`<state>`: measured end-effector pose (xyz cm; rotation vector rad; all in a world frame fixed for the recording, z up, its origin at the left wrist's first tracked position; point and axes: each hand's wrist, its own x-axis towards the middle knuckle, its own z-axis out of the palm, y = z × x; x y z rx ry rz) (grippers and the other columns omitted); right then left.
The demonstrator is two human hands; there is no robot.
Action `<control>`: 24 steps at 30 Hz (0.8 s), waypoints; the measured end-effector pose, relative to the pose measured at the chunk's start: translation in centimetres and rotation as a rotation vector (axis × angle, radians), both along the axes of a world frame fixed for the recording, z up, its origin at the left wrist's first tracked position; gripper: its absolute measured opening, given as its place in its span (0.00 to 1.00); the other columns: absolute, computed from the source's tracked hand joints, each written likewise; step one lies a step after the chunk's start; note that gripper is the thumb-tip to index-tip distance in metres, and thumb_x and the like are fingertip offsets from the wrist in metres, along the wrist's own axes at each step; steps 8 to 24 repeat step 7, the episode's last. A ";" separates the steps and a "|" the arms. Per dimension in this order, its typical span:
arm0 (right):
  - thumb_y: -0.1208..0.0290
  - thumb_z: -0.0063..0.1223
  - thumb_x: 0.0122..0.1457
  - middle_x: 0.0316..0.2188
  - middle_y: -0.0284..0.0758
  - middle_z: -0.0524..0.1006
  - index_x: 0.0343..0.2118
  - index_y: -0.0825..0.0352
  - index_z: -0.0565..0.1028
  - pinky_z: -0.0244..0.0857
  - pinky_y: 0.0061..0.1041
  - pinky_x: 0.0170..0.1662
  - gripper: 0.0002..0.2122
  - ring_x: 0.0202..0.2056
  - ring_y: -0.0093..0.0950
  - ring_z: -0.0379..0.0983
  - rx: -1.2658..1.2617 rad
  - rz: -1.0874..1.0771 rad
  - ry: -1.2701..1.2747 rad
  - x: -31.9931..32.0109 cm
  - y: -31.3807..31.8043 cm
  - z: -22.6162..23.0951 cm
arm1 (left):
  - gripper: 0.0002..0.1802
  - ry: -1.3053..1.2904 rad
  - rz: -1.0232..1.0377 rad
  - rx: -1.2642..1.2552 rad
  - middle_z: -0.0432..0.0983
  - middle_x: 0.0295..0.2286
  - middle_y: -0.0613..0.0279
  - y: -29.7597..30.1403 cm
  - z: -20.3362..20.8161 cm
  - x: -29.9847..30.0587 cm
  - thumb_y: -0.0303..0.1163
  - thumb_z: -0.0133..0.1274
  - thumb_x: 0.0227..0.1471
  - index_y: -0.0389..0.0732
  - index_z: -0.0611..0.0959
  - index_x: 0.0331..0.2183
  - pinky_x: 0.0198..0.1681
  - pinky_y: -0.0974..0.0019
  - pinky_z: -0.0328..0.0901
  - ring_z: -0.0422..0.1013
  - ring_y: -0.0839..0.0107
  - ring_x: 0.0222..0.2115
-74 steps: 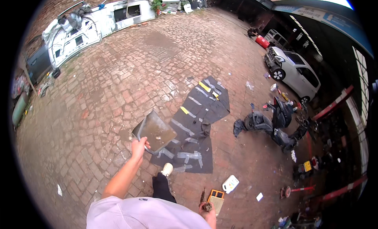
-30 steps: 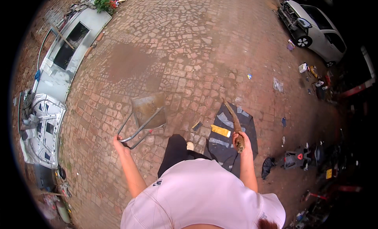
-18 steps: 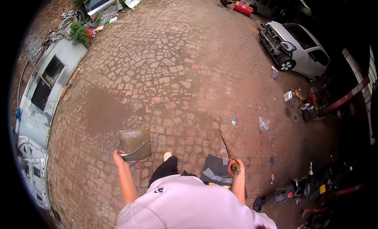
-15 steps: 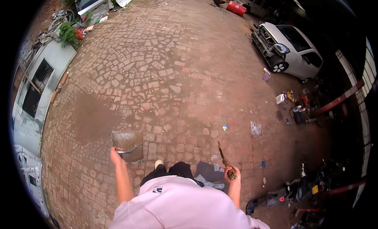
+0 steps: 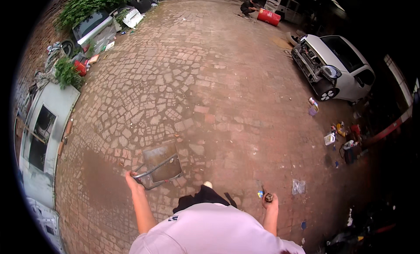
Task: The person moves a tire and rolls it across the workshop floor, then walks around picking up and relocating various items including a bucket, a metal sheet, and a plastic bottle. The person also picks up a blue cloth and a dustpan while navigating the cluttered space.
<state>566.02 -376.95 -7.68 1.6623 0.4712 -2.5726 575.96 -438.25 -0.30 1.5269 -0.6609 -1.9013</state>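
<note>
My left hand (image 5: 131, 179) is closed round the tubular metal handle of a flat dustpan (image 5: 158, 156). The pan's worn, brownish-grey plate hangs low over the paving, ahead and to the left of my legs. On the other side, my right hand (image 5: 272, 205) grips a rough brown wooden stick (image 5: 269, 197). Its blunt end points up toward me, and most of its length is hidden behind that end and the hand. Below the right hand, a small blue and yellow scrap (image 5: 260, 194) lies on the ground.
Brick and stone paving (image 5: 210, 136) stretches ahead. A partly stripped white car (image 5: 339, 64) stands at the right, with bottles (image 5: 329, 138) nearby. A clear plastic bag (image 5: 299, 187) lies at the right. Old panels (image 5: 57, 112) line the left. Far off, a person (image 5: 248, 8) crouches beside a red drum (image 5: 268, 17).
I have moved forward; the bag and scrap now lie nearer. The dustpan has swung right and forward. The stick has tipped until it appears nearly end-on, and the dark sheet has left view.
</note>
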 end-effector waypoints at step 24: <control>0.75 0.45 0.46 0.24 0.42 0.67 0.30 0.78 0.62 0.67 0.18 0.26 0.11 0.22 0.27 0.66 -0.410 0.331 0.254 -34.1 -11.6 8.0 | 0.12 -0.027 0.012 -0.073 0.62 0.12 0.74 -0.6 3.1 -21.2 0.43 0.44 0.40 0.50 0.67 0.15 0.17 0.76 0.50 0.57 0.80 0.14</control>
